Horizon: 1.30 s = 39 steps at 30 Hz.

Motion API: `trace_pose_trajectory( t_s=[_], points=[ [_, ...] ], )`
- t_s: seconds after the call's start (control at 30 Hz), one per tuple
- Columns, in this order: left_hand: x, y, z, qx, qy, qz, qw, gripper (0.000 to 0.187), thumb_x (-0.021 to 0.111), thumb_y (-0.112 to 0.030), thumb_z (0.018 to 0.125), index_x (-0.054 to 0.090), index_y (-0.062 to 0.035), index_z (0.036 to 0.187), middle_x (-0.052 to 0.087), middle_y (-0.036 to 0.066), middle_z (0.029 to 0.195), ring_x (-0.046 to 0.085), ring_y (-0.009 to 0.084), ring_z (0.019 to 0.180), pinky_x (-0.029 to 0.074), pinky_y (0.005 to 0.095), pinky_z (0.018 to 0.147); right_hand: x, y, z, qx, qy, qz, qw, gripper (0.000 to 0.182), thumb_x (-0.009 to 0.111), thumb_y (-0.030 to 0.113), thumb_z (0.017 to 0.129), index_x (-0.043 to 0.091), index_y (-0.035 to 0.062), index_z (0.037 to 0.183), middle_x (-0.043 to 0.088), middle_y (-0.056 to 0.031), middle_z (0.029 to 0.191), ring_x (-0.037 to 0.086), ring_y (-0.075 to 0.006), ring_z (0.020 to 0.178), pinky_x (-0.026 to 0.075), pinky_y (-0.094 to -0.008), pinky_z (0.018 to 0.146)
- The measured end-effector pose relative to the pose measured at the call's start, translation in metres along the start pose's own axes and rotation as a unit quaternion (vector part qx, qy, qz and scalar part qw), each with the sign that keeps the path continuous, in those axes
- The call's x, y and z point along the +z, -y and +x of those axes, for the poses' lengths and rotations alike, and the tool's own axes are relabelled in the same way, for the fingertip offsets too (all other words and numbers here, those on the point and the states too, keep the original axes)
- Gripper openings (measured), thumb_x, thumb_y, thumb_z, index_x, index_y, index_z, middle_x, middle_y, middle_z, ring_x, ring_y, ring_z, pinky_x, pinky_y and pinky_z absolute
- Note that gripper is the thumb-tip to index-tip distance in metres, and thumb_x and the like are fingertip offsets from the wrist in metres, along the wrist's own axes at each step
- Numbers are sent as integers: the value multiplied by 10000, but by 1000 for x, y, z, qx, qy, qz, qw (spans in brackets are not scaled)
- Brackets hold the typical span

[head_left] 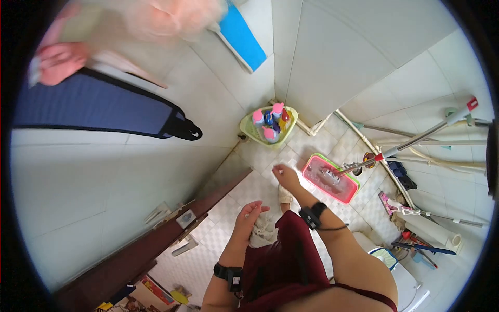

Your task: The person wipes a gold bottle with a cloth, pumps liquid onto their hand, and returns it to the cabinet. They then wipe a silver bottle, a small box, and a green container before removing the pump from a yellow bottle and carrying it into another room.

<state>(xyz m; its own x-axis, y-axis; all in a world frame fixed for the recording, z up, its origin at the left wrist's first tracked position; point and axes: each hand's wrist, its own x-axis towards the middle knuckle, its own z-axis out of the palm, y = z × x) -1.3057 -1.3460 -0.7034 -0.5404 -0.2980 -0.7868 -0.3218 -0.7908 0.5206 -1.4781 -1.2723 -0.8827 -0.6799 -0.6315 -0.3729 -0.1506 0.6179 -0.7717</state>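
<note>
My left hand (249, 218) is closed on a crumpled off-white cloth (264, 233), which hangs below the fingers in front of my dark red apron (291, 255). Further forward, my right hand (286, 176) is curled closed, and nothing shows in it. It hovers above the tiled floor, left of a pink basin (348, 195) of cloudy water and apart from it. A flat mop (410, 141) stands with its head in that basin and its pole leaning to the right wall.
A green corner basket (250, 133) holds several pink-capped bottles. A dark red door (140, 248) edges the left side. Blue towels or mats (99, 106) hang on the left wall. Along the right stand a pink squeegee (385, 202), a white roll (434, 231) and a toilet (405, 283).
</note>
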Motion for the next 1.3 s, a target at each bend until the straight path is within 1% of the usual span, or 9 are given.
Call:
trace_pose_trajectory(
  t_s=[0.1, 0.27, 0.37, 0.47, 0.6, 0.63, 0.83, 1.0, 1.3],
  points=[
    [-17, -6, -34, 20, 15, 4, 1000, 354, 542, -247, 919, 465, -20, 1181, 613, 148, 1080, 610, 165, 848, 522, 294, 729, -5, 23, -62, 56, 164, 111, 979, 295, 575, 310, 892, 625, 64, 1049, 651, -29, 842, 609, -112, 745, 493, -268, 661],
    [-57, -12, -100, 92, 26, -9, 995, 307, 543, -223, 925, 487, -24, 1152, 623, 120, 1067, 601, 161, 909, 505, 281, 773, -28, 136, -159, 86, 443, 339, 825, 579, 518, 504, 885, 454, 94, 1290, 507, -74, 1218, 519, -182, 1033, 464, -317, 830],
    [-89, -18, -154, 176, -8, -10, 984, 283, 569, -191, 913, 507, -18, 1128, 634, 111, 1018, 608, 165, 900, 505, 288, 776, -11, 195, -218, 78, 515, 381, 764, 739, 515, 560, 862, 288, 99, 1394, 367, -63, 1347, 420, -190, 1161, 429, -323, 894],
    [-141, -12, -212, 234, -63, -29, 970, 252, 592, -177, 900, 542, -12, 1084, 642, 105, 976, 611, 160, 863, 506, 289, 768, 21, 250, -268, -50, 578, 312, 753, 812, 552, 557, 842, 212, 97, 1417, 324, -48, 1370, 383, -185, 1195, 423, -347, 911],
    [-218, -4, -285, 315, -133, -102, 934, 248, 587, -182, 904, 551, -12, 1080, 637, 104, 988, 603, 150, 863, 504, 281, 757, 114, 296, -317, -121, 620, 277, 724, 709, 595, 288, 892, 178, 87, 1429, 358, -69, 1355, 367, -184, 1231, 361, -335, 997],
    [-236, 1, -303, 341, -154, -130, 918, 248, 586, -181, 904, 552, -12, 1081, 635, 103, 995, 600, 148, 869, 502, 279, 759, 137, 306, -330, -95, 627, 275, 722, 652, 608, 186, 885, 235, 72, 1407, 385, -64, 1335, 407, -181, 1205, 423, -334, 947],
    [-338, 38, -392, 434, -298, -200, 826, 234, 601, -136, 880, 552, -45, 1089, 614, 59, 990, 576, 116, 901, 473, 252, 783, 253, 374, -390, -113, 645, 171, 737, 361, 481, 121, 930, 439, 48, 1281, 529, -32, 1145, 537, -137, 1002, 533, -313, 771],
    [-405, 57, -446, 504, -393, -210, 740, 522, 688, -102, 808, 403, -73, 1245, 559, 58, 1077, 553, 125, 959, 477, 277, 812, 341, 441, -437, -138, 591, 89, 790, 174, 435, 112, 949, 566, 52, 1046, 606, -6, 889, 582, -102, 771, 516, -275, 657],
    [-545, 101, -567, 517, -487, -397, 582, 318, 663, -159, 844, 481, -55, 1083, 606, 39, 938, 586, 97, 835, 497, 260, 702, 505, 531, -566, -131, 729, 14, 671, 115, 519, 189, 938, 527, 75, 930, 595, 4, 822, 558, -81, 700, 466, -247, 618]
  ],
)
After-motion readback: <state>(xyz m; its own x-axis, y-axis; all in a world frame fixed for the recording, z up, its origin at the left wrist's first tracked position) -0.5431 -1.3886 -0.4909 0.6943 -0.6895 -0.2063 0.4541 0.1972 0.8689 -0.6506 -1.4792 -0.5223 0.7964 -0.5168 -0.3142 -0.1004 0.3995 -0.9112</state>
